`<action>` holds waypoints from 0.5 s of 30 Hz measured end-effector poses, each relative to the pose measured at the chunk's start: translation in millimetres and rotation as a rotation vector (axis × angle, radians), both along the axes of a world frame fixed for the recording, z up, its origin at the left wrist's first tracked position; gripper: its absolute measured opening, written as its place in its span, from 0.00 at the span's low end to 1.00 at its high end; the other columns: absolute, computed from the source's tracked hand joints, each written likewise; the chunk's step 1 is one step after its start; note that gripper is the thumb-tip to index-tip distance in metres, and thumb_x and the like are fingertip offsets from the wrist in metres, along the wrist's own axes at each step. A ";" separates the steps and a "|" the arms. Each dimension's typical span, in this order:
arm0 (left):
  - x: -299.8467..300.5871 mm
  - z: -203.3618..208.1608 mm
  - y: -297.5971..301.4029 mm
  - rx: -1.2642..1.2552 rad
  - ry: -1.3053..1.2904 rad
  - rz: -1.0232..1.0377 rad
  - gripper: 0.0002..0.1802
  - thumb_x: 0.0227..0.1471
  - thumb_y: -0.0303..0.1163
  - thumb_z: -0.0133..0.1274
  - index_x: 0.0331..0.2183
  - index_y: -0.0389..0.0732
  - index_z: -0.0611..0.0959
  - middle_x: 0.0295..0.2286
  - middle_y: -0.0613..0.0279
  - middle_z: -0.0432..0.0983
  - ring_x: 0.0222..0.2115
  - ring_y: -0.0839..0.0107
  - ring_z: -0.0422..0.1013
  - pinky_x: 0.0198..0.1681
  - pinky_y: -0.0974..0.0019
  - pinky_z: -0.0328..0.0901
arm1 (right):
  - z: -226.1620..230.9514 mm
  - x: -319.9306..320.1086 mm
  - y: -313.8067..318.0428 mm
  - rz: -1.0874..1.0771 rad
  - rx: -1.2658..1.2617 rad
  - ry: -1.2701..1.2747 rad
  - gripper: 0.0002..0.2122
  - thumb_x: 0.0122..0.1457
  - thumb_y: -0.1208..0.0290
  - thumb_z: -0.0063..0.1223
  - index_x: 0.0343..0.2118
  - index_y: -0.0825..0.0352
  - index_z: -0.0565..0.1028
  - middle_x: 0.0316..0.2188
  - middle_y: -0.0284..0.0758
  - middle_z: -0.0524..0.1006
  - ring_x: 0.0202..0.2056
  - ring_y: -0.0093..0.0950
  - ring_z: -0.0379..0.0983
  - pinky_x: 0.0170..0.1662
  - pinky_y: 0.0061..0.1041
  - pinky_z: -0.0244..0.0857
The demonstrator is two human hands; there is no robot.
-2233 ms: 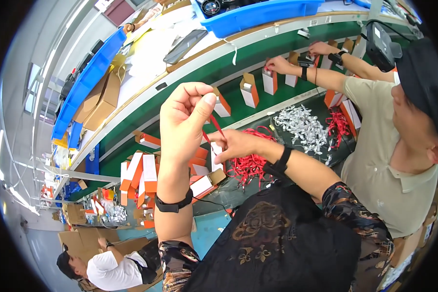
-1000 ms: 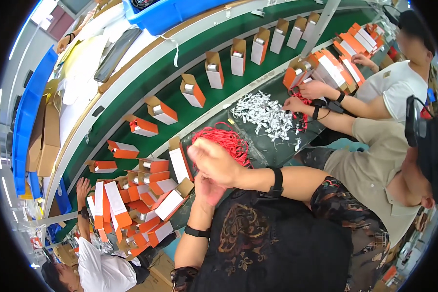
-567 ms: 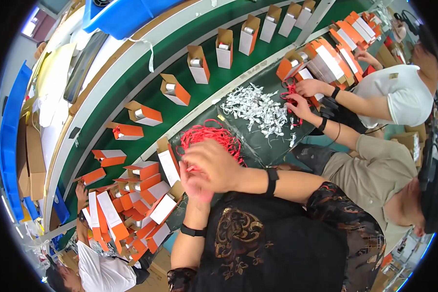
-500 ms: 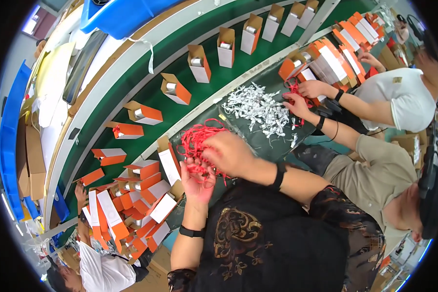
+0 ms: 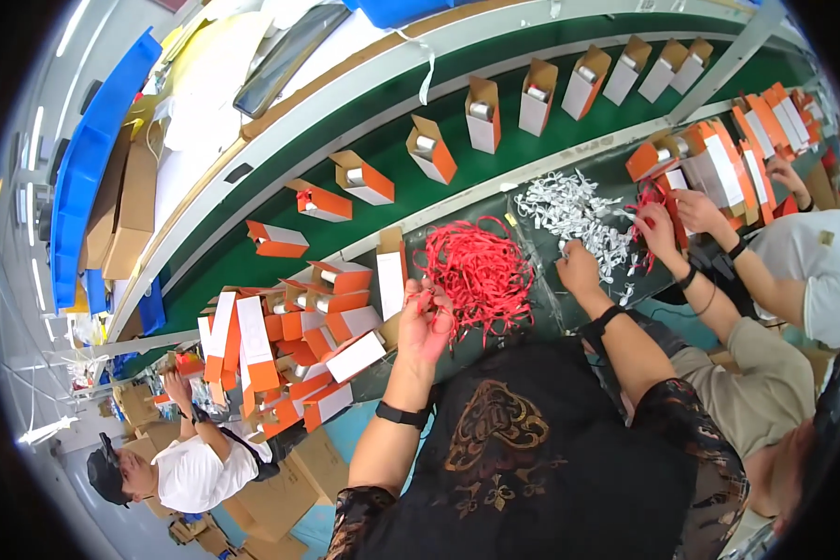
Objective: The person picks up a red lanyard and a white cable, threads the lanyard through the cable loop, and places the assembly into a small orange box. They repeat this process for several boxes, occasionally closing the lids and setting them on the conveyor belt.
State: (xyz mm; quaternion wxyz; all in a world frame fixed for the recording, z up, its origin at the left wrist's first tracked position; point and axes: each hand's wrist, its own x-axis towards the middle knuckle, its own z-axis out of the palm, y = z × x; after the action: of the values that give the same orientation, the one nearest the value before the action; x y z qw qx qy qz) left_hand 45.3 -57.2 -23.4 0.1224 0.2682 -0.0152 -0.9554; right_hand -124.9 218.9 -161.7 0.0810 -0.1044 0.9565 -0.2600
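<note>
The left hand pinches a red strap at the left edge of the red pile; tangled loops could drag extras along. Right of that pile, the right hand curls beside white straps, contents impossible to tell.

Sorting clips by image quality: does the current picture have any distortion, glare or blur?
Head view: the shelf edge bows strongly, with black corners; head view, upper left: pale paper looks washed out; head view, centre: the red strap pile, left hand and right hand show no heavy motion blur.
</note>
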 end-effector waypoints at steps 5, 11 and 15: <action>-3.1 8.2 4.7 -0.126 -0.059 0.020 0.15 0.48 0.15 0.51 0.36 0.47 0.79 0.32 0.64 0.77 0.36 0.67 0.72 0.44 0.60 0.70 | 126.5 26.4 -65.4 0.049 -0.812 -0.274 0.11 0.53 0.79 0.52 0.41 0.69 0.76 0.24 0.37 0.74 0.27 0.26 0.74 0.31 0.26 0.68; -19.7 24.1 20.7 -0.117 0.038 0.014 0.12 0.57 0.40 0.49 0.35 0.43 0.78 0.33 0.63 0.77 0.37 0.64 0.73 0.48 0.57 0.69 | 208.8 79.7 -122.8 0.585 -0.677 0.266 0.08 0.52 0.78 0.54 0.35 0.65 0.80 0.28 0.37 0.73 0.30 0.34 0.73 0.32 0.29 0.67; -14.7 14.8 17.6 -0.182 -0.106 0.060 0.17 0.62 0.49 0.46 0.34 0.45 0.77 0.29 0.67 0.74 0.32 0.71 0.71 0.40 0.65 0.69 | 206.6 96.2 -133.7 0.794 -0.391 0.318 0.12 0.55 0.69 0.51 0.41 0.65 0.78 0.33 0.39 0.72 0.35 0.40 0.72 0.36 0.38 0.68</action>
State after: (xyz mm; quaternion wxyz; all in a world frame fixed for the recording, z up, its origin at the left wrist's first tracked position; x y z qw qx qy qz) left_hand 30.6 -39.6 -8.6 0.1736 0.3067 -0.1001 -0.9305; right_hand -28.7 85.2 44.9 0.0053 -0.5143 0.7761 -0.3650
